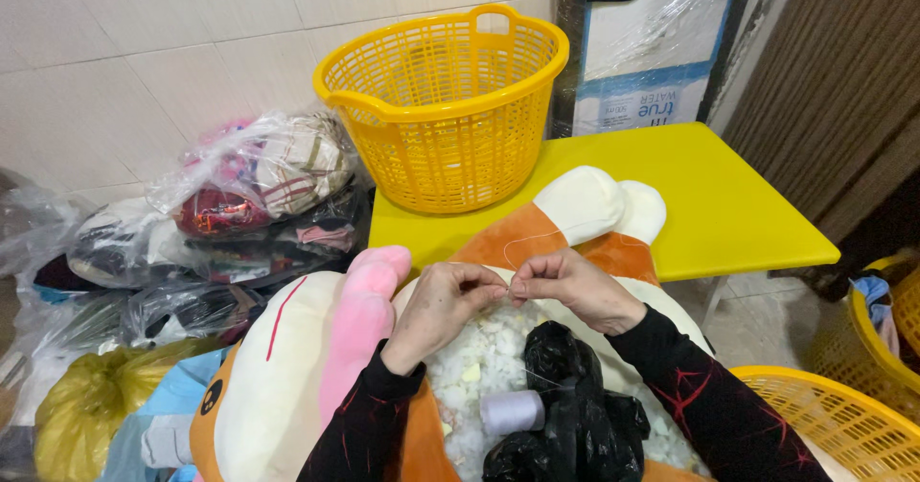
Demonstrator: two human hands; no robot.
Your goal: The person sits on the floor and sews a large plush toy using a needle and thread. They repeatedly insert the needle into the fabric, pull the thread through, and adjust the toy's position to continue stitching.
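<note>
A big plush toy (287, 367), cream, orange and pink, lies on my lap with its seam open and white stuffing (484, 348) showing. My left hand (443, 302) and my right hand (567, 288) meet fingertip to fingertip over the opening, pinching a thin white thread (533, 238) that loops up toward the toy's orange and white limb (575, 218); a needle is too small to make out. A pale spool of thread (511, 411) rests on the stuffing beside a crumpled black plastic bag (565, 396).
An empty yellow plastic basket (446, 99) stands on a low yellow table (728, 204) ahead. Clear bags of cloth items (249, 195) pile up at left against the tiled wall. More yellow baskets (853, 415) sit at right.
</note>
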